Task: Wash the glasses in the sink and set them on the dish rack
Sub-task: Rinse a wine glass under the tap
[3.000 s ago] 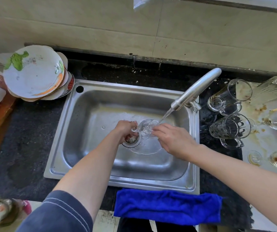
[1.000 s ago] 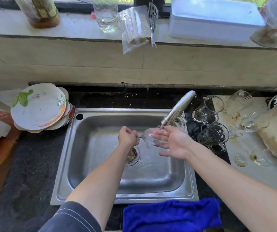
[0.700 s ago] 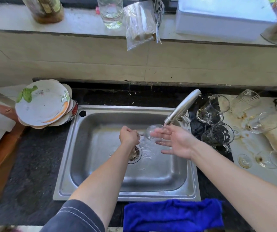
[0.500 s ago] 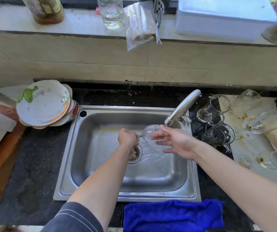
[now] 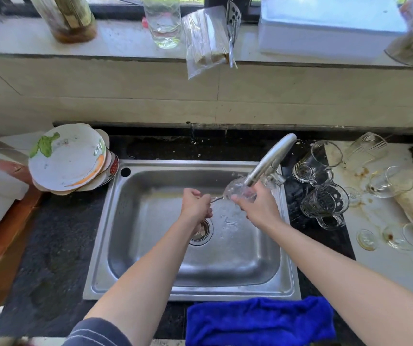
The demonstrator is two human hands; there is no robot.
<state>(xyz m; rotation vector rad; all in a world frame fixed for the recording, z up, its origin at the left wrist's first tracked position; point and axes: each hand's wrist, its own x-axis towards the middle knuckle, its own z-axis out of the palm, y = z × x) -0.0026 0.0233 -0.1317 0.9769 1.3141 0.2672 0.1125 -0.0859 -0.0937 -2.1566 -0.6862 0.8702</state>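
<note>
A: Quick one. Left hand (image 5: pixel 196 207)?

B: Fist closed around the stem of a wine glass (image 5: pixel 237 192), over the steel sink (image 5: pixel 135 245), just above the drain (image 5: pixel 201 232).

A: Right hand (image 5: pixel 259 208)?

B: Wrapped around the bowl of the same glass, fingers curled on it. Glass lies sideways, stem pointing left, bowl right up against the spout of the faucet (image 5: pixel 269 159). Water is splashing on the basin floor beneath.

A: Other glasses?

B: Right of the sink: two glass mugs (image 5: pixel 324 202) tipped on the dark counter (image 5: pixel 50 245), touching each other. Further right, on a stained white surface (image 5: pixel 387 265), a ribbed tumbler (image 5: pixel 366 148) on its side, another lying glass (image 5: pixel 391 182), and a stemmed one (image 5: pixel 395 237) with brown residue.

A: Dish rack?

B: Can't tell which thing it is.

A: Left side?

B: Stack of plates (image 5: pixel 68 158), top one with green and orange marks, touching the sink's back-left corner.

A: Front?

B: Blue cloth (image 5: pixel 257 320) over the counter edge, touching the sink's front rim.

A: Sill?

B: Clear tumbler (image 5: pixel 163 21), bag of sticks (image 5: pixel 206 38), white tub (image 5: pixel 325 26).
</note>
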